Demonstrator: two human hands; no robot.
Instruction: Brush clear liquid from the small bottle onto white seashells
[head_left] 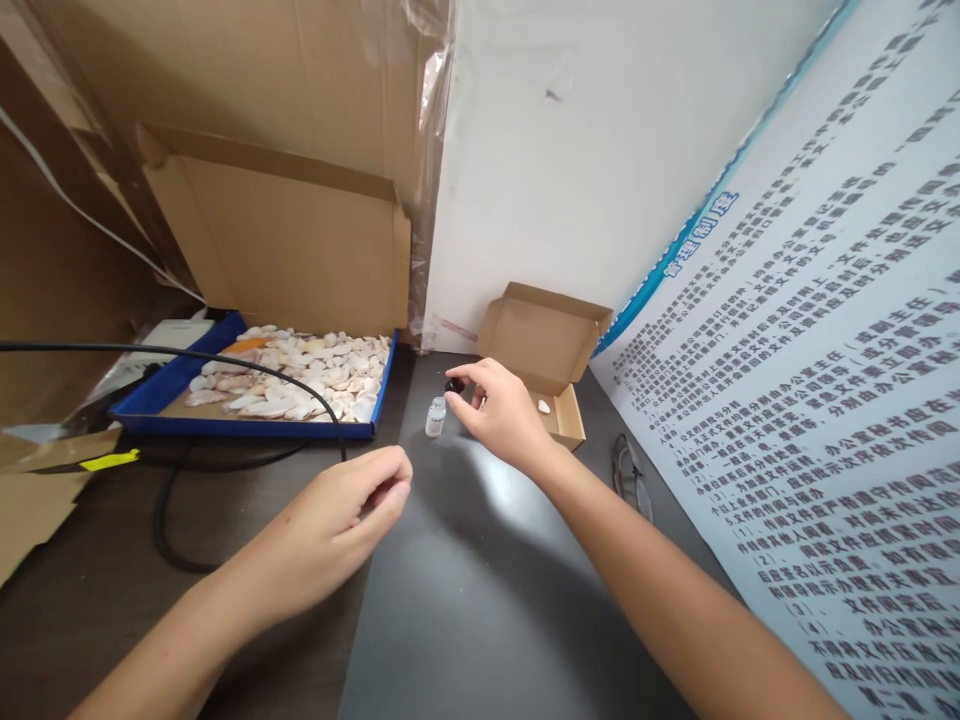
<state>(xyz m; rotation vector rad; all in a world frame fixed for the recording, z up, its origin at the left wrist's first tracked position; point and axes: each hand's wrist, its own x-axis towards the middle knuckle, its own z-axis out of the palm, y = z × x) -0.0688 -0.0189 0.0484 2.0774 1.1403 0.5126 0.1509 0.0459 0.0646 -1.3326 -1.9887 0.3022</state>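
A small black cap [454, 385] is pinched between the thumb and forefinger of my right hand [499, 410]. Just left of those fingertips a small clear glass bottle [435, 418] with a pale label stands upright on the dark grey mat [465, 560]; its neck is uncovered. My left hand [341, 530] hovers nearer to me, fingers curled and thumb pressed against them. Whatever it holds, if anything, is hidden inside the fingers. Behind my right hand sits an open small cardboard box [571, 415] with a white shell [544, 406] in it, partly covered by the hand.
On the left, a blue-rimmed cardboard box [255, 430] holds many white shells [315, 375], its lid raised. A black cable [225, 355] crosses in front of it. Glasses [631, 478] lie at right, beside a printed poster [817, 330]. A white wall [585, 150] stands behind.
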